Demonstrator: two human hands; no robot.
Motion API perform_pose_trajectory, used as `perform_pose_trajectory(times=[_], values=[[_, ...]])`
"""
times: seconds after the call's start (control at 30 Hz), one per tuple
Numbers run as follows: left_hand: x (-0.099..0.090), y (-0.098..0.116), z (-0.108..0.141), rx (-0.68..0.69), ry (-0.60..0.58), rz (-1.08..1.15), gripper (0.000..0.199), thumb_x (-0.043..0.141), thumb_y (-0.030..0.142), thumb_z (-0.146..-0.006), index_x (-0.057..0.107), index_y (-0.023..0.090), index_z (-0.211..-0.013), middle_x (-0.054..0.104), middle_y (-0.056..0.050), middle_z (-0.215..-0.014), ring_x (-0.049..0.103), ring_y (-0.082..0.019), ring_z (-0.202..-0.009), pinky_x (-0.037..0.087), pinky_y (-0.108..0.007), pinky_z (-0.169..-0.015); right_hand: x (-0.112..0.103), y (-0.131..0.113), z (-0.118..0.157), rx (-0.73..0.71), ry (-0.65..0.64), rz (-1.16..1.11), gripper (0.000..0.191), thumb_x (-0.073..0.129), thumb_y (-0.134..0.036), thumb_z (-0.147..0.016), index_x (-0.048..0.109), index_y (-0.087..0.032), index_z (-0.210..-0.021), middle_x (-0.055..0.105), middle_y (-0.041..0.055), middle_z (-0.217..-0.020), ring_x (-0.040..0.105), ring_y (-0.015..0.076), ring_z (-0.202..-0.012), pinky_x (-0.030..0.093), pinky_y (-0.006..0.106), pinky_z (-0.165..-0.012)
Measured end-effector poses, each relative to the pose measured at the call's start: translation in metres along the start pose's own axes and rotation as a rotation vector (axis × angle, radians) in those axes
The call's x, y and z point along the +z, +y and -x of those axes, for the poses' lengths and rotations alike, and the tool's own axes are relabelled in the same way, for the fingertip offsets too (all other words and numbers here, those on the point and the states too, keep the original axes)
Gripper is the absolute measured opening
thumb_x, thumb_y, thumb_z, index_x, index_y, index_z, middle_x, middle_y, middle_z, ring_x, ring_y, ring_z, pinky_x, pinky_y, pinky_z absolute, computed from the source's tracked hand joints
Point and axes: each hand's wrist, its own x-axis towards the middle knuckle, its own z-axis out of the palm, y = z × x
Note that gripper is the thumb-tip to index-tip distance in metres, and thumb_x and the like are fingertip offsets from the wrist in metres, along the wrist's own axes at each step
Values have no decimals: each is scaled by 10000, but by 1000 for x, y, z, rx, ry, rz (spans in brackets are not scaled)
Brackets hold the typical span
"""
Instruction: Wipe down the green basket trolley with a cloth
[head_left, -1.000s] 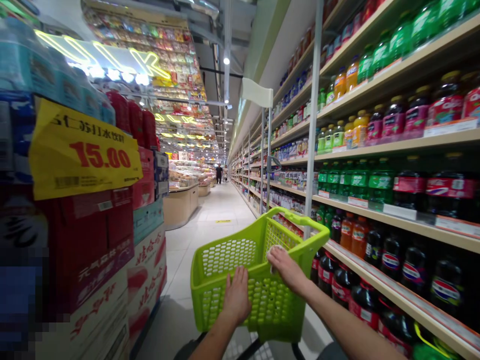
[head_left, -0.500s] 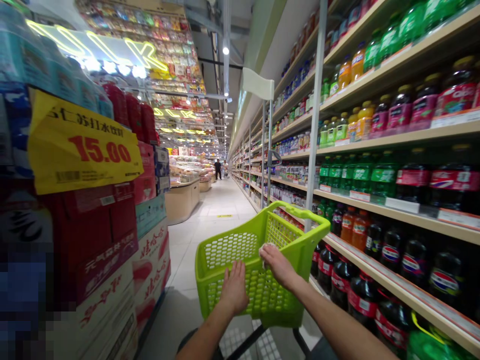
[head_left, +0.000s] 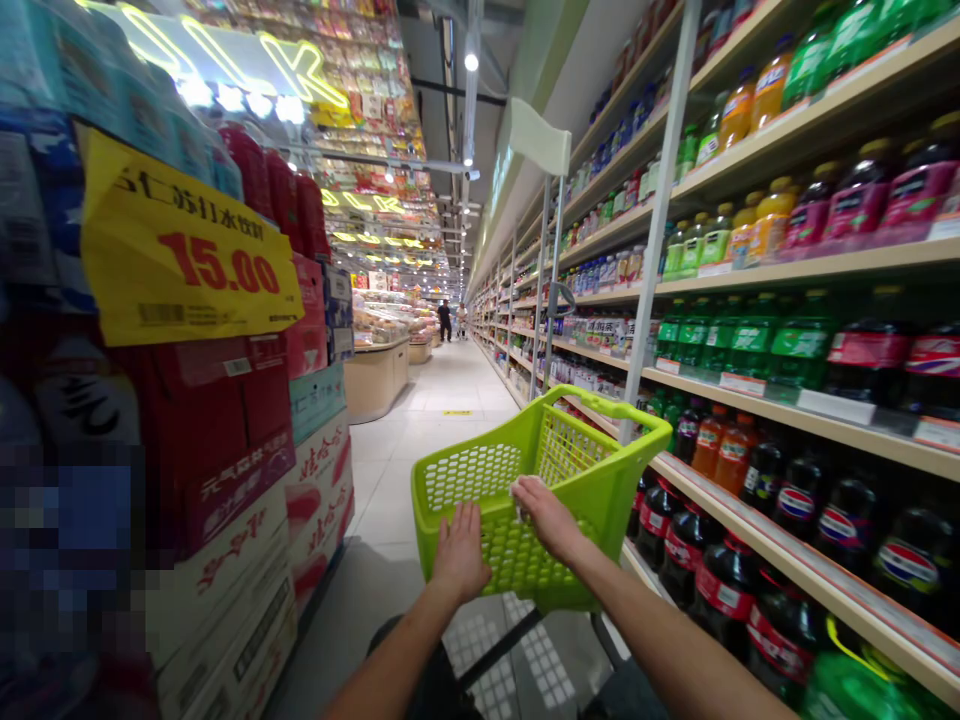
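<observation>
left hand (head_left: 461, 560): flat, on cart (head_left: 600, 482) side, holding nothing | right hand (head_left: 549, 520): curled on white cloth (head_left: 517, 487) at rim | wiping seems partway; how much left, can't tell

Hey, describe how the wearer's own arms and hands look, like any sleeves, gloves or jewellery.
Both forearms are bare, with no sleeve in view as far as the picture's edge. The left hand and right hand are ungloved. No watch, bracelet, ring or marking can be made out.
</observation>
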Motion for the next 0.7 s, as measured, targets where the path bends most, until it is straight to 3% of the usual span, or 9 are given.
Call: perform_pose_trajectory(times=[0.1, 0.2, 0.3, 0.43, 0.53, 0.7], values=[[-2, -4, 0, 62, -15, 39, 867, 468, 316, -621, 140, 78, -1388, 109, -82, -1481, 68, -219, -1359, 106, -388, -1099, -9, 14, 3, 107, -10, -29, 339, 378, -130, -845, 579, -213, -1103, 570, 76, -1196, 510, 213, -1115, 397, 390, -944], [-2, -10, 2, -22, -13, 36, 812, 458, 274, -645, 170, 71, -1377, 146, -98, -1475, 102, -220, -1355, 121, -386, -1096, -23, 33, 7, 166, -19, -31, 367, 363, -88, -819, 578, -184, -1101, 558, 126, -1197, 496, 242, -1124, 374, 449, -949], [2, -5, 5, -76, -17, 45, 804, 486, 264, -640, 201, 54, -1362, 199, -120, -1461, 126, -242, -1349, 134, -398, -1092, -22, 21, 5, 134, -69, -65, 374, 385, -73, -803, 569, -189, -1108, 551, 111, -1203, 481, 216, -1134, 370, 411, -961], [7, 14, 8, 29, -7, 105, 805, 512, 295, -645, 210, 74, -1357, 252, -120, -1444, 163, -235, -1339, 130, -396, -1094, -10, -9, 2, 70, -137, -128, 385, 397, -62, -789, 579, -218, -1090, 562, 66, -1190, 491, 171, -1115, 400, 331, -938], [6, 14, 6, 142, -11, 120, 763, 515, 294, -655, 243, 109, -1344, 320, -108, -1413, 215, -221, -1323, 123, -412, -1095, -13, -6, 6, 111, -141, -136, 405, 379, -35, -772, 584, -168, -1095, 563, 119, -1180, 503, 200, -1108, 396, 374, -945], [6, -1, -2, 116, 3, 26, 679, 484, 204, -674, 291, 121, -1320, 286, -110, -1430, 165, -237, -1338, 94, -463, -1086, -23, -2, 23, 134, -138, -156, 407, 382, -62, -778, 574, -172, -1120, 543, 125, -1211, 481, 210, -1143, 385, 407, -962]])
